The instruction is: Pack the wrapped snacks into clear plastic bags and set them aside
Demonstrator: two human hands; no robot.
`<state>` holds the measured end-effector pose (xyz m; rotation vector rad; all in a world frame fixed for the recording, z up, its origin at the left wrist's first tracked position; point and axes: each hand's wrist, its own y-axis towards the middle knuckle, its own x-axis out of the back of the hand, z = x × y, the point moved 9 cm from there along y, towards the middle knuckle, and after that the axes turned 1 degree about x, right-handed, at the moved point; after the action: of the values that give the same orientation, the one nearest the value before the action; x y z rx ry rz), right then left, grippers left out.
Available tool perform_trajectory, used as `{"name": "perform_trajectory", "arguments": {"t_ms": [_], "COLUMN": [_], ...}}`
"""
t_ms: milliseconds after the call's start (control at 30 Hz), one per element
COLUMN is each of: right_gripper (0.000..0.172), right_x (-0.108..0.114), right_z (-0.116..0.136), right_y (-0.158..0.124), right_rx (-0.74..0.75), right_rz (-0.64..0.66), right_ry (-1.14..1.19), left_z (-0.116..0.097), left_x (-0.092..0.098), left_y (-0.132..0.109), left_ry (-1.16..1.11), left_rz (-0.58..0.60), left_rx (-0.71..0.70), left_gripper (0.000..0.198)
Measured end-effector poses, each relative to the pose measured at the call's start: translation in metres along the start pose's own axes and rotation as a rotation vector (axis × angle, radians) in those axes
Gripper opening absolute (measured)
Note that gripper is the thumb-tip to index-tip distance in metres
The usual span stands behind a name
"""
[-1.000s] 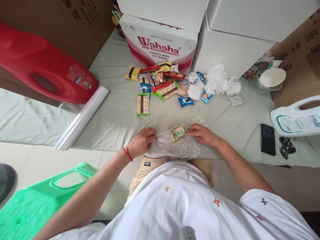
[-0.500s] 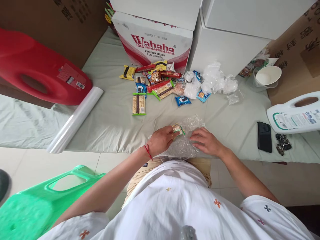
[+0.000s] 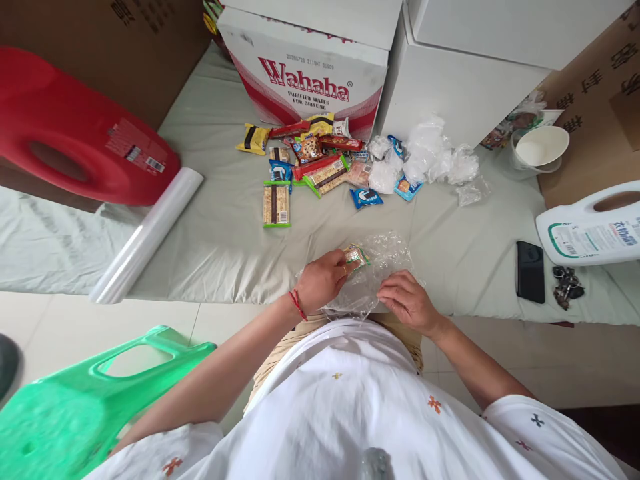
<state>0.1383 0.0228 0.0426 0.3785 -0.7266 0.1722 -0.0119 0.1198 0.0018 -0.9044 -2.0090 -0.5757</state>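
My left hand [image 3: 327,275], with a red cord at the wrist, is closed on a small snack packet [image 3: 356,256] with a green and yellow wrapper. Part of the packet is hidden under the fingers. Beneath it spreads a crumpled sheet of clear plastic film [image 3: 387,252]. To the right, my right hand [image 3: 407,301] has its fingertips pinched together on the film's near right part. Farther back lies a pile of wrapped snacks, among them a green-edged wafer packet [image 3: 277,204] and a blue packet [image 3: 365,198].
A roll of clear film [image 3: 147,237] lies at left beside a big red jug [image 3: 85,133]. Crumpled clear plastic [image 3: 425,157] sits near white boxes [image 3: 460,87]. At right are a phone [image 3: 530,272], keys [image 3: 567,288], a white bottle [image 3: 590,230] and a bowl [image 3: 543,147]. A green plastic stool [image 3: 65,413] stands lower left.
My right hand has moved slightly toward me, and its fingers have drawn together on the film. My left hand stays on the snack packet.
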Motion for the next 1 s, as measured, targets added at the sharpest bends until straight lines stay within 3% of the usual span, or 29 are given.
{"name": "perform_trajectory", "arguments": {"t_ms": [167,267,400,567,633,700,800,867,933,1000], "right_gripper": [0.025,0.029,0.030,0.031,0.031,0.032,0.033,0.033,0.033,0.033], "right_x": [0.022,0.022,-0.005,-0.047,-0.053,-0.054,-0.055,-0.056,-0.056,-0.056], "right_z": [0.001,-0.008,-0.028,-0.053,-0.056,-0.056,-0.054,-0.053,-0.052,-0.052], "right_y": [0.051,0.086,0.125,0.138,0.137,0.137,0.137,0.138,0.138,0.139], "right_rx": [-0.111,-0.158,-0.215,-0.317,-0.333,-0.343,-0.369,-0.378,-0.374,-0.367], "right_rz": [-0.042,-0.080,0.022,0.322,0.386,0.415,0.446,0.455,0.455,0.451], "right_ry": [0.017,-0.073,-0.241,-0.517,-0.590,-0.636,-0.673,-0.686,-0.696,-0.702], "left_z": [-0.001,-0.005,-0.001,0.030,0.045,0.052,0.026,-0.004,-0.022,-0.018], "left_x": [0.005,0.009,0.016,0.023,0.030,0.044,0.060,0.054,0.041,0.031], "left_y": [0.007,0.012,0.016,0.004,-0.011,-0.031,-0.059,-0.066,-0.061,-0.052], "left_ry": [0.014,0.039,-0.037,-0.532,-0.653,-0.632,-0.402,-0.188,-0.040,-0.040], "left_rz": [0.013,0.040,0.078,0.121,0.041,-0.150,-0.435,-0.492,-0.485,-0.485], "left_rx": [0.003,-0.028,-0.044,0.080,0.188,0.265,0.225,0.178,0.187,0.265], "left_gripper": [0.042,0.037,0.037,0.040,0.044,0.053,0.083,0.103,0.093,0.059]}}
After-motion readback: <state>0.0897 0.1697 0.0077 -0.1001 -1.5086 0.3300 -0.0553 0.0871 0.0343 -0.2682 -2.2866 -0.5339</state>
